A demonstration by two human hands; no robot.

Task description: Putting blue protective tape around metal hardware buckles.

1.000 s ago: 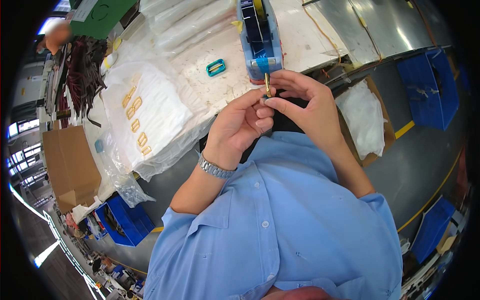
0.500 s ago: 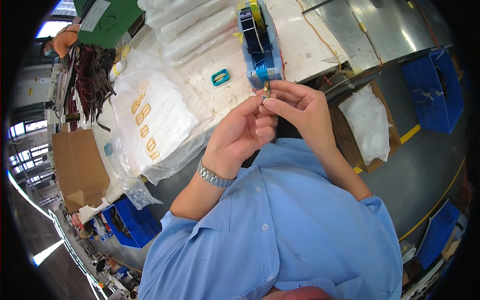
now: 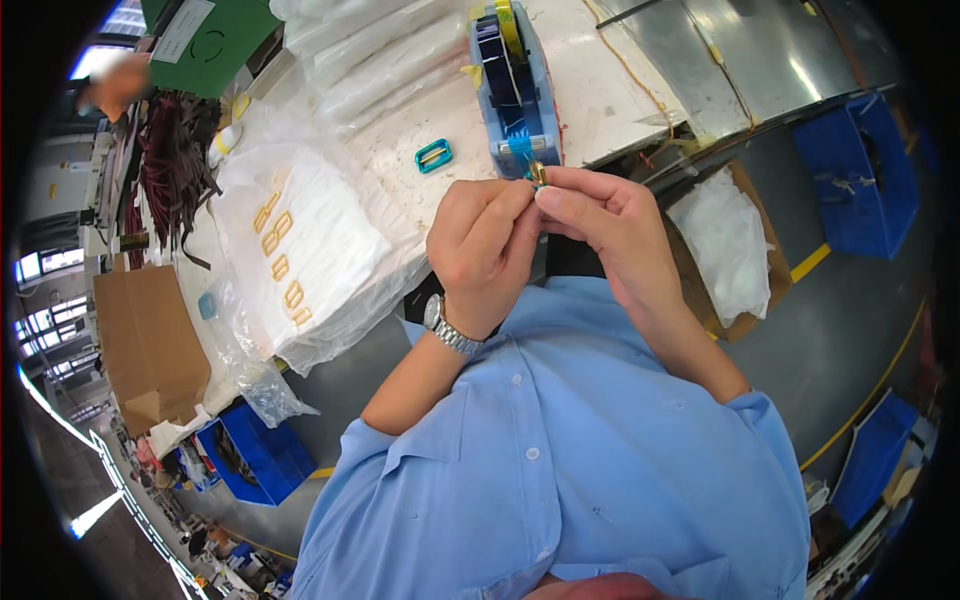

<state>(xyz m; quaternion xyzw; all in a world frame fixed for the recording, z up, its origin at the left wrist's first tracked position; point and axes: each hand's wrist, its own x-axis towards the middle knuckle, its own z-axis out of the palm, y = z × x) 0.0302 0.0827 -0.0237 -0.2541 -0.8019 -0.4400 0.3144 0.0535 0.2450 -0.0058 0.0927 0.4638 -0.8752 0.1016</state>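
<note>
In front of the tape dispenser (image 3: 545,112), both hands meet at a small gold buckle (image 3: 540,173). A bit of blue tape shows at its edge. My right hand (image 3: 615,222) pinches the buckle between thumb and forefinger. My left hand (image 3: 482,250), wearing a metal-band watch (image 3: 452,328) on its wrist, has its fingertips pressed together against the buckle's left side; they hide part of it. Blue tape hangs over the dispenser's front. A rectangular buckle wrapped in blue (image 3: 433,156) lies on the table left of the dispenser.
Several gold buckles (image 3: 272,240) lie in a row on a white sheet (image 3: 345,235) at the left. Bagged white rolls (image 3: 380,60) lie behind. A box with white plastic (image 3: 730,250) stands at the right, a blue bin (image 3: 860,180) beyond it. Another blue bin (image 3: 265,455) stands lower left.
My left hand has turned over, its back now facing up, and its fingertips have closed in at the buckle. The right hand keeps its pinch. The whole view has shifted slightly.
</note>
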